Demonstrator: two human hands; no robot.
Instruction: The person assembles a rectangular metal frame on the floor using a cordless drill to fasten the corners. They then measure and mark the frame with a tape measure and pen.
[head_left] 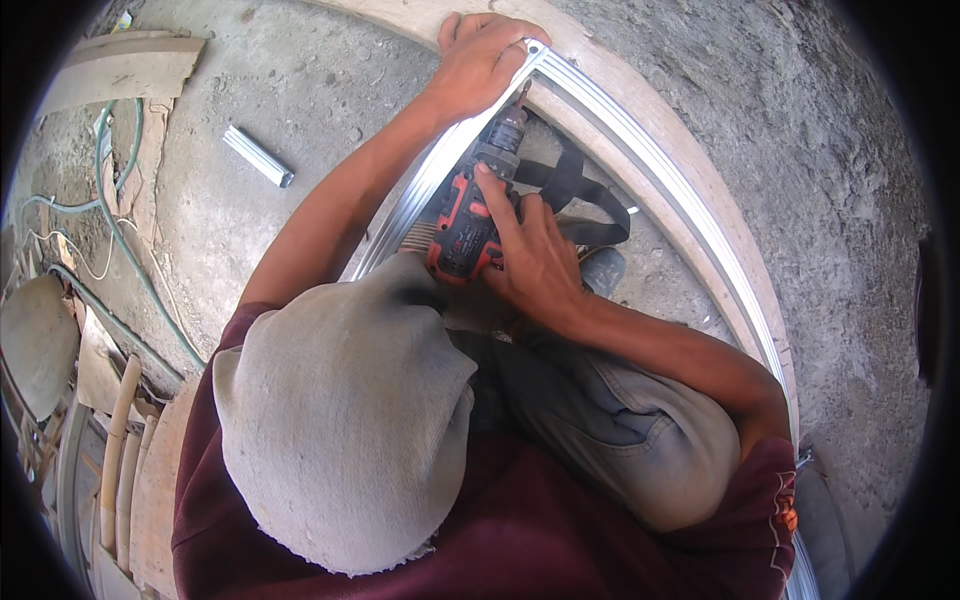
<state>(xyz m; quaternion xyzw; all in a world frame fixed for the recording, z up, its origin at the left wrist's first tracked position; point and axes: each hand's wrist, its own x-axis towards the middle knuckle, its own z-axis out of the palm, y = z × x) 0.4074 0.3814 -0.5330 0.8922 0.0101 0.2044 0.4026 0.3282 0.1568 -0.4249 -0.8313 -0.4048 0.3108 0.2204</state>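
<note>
My right hand (535, 245) is wrapped round the handle of a red and black cordless drill (465, 228), its index finger lying along the body. The drill's bit points up toward the corner of a silver metal frame (620, 120), where two channelled profiles meet; the tip looks apart from the metal. At that corner my left hand (480, 65) grips the frame, its thumb beside a small hole. One profile runs back toward my knee, the other curves away to the right. A black strap (570, 185) lies just right of the drill.
A pale wooden board (715, 190) lies along the frame's outer side. On the concrete floor at left is a short metal profile piece (258, 157). Further left are a green hose (130, 240), a wooden plank (120, 75) and several poles (125, 450).
</note>
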